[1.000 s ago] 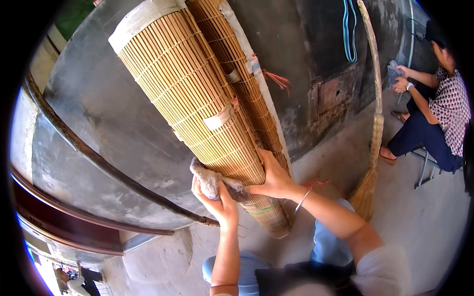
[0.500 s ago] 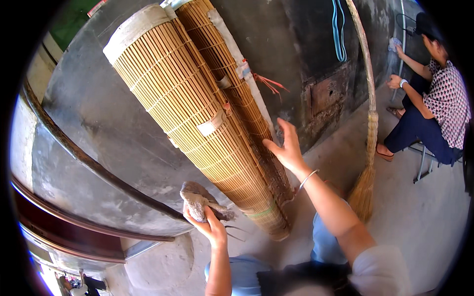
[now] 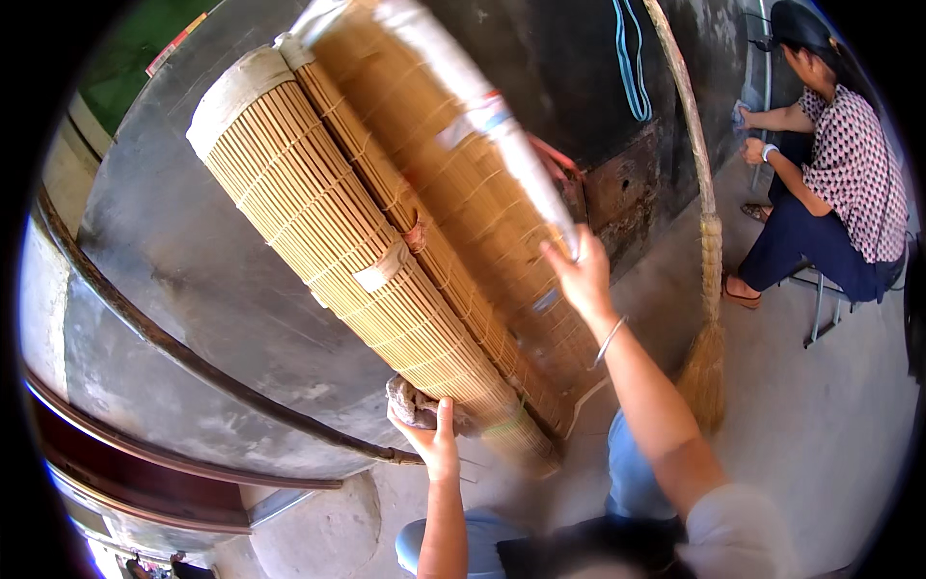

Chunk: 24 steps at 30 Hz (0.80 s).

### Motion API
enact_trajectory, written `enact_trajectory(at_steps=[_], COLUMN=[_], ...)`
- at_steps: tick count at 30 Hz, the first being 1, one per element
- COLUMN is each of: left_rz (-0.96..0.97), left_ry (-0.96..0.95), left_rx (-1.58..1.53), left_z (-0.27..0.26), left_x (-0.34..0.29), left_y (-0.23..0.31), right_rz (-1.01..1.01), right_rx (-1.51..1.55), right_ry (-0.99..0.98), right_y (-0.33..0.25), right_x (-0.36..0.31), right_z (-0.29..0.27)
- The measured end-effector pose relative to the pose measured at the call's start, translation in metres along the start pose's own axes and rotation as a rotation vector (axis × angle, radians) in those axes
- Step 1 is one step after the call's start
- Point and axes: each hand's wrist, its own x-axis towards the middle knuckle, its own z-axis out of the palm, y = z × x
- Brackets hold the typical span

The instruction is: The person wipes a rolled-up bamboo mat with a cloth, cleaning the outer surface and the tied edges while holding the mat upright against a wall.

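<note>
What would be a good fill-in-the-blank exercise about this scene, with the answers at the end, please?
1. The left hand holds a crumpled ____.
2. The long white edge of the slatted mat is gripped by the person's ____.
3. In the picture, the blue cord hangs to the ____ of the broom.
4. The broom's bristles point ____.

Answers: cloth; right hand; left; down.

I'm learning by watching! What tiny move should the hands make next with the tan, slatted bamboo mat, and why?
Perhaps the right hand should swing the long white edge of the bamboo mat a little outward: it seems to grip that edge, the mat looks only partly unrolled, and the left hand holds a crumpled grey cloth.
</note>
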Motion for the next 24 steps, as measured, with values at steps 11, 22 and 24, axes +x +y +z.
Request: enact_trajectory(at_steps=[11,22,24], left_rz=[-0.158,-0.057,-0.025], left_ry=[0.123,0.126,0.140], left_rx=[-0.047,-0.033,-0.031], left_z=[-0.003,0.008,0.005], left_x=[-0.018,-0.018,-0.008], left_y=[-0.009,0.007,0.019], right_rz=[0.040,-0.404,-0.474], right_rx=[-0.494,0.152,0.099], right_ry=[0.191,-0.118,-0.208], right_y=[0.085,-0.063,-0.066], right_x=[0.019,-0.075,-0.098], right_z=[-0.054,-0.014,0.000])
